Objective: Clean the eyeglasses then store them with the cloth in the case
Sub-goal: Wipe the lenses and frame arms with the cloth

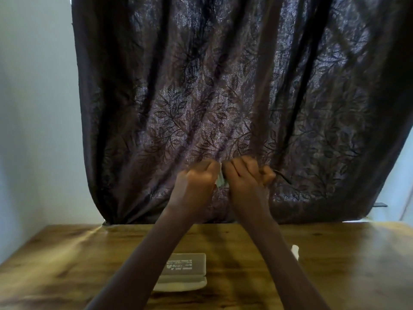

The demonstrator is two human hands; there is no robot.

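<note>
Both hands are raised side by side in front of the dark curtain, well above the table. My left hand (196, 182) pinches a pale cleaning cloth (220, 181) that shows in the gap between the hands. My right hand (248, 177) grips the eyeglasses (282, 176); only one thin dark temple arm sticks out to its right, and the lenses are hidden behind the fingers. The grey eyeglass case (184, 268) lies open on the wooden table (346, 265) below my left forearm, with printed lettering inside its lid.
A dark leaf-patterned curtain (223, 97) hangs behind the table's far edge. A small white object (295, 250) lies on the table just right of my right forearm. Pale walls flank the curtain.
</note>
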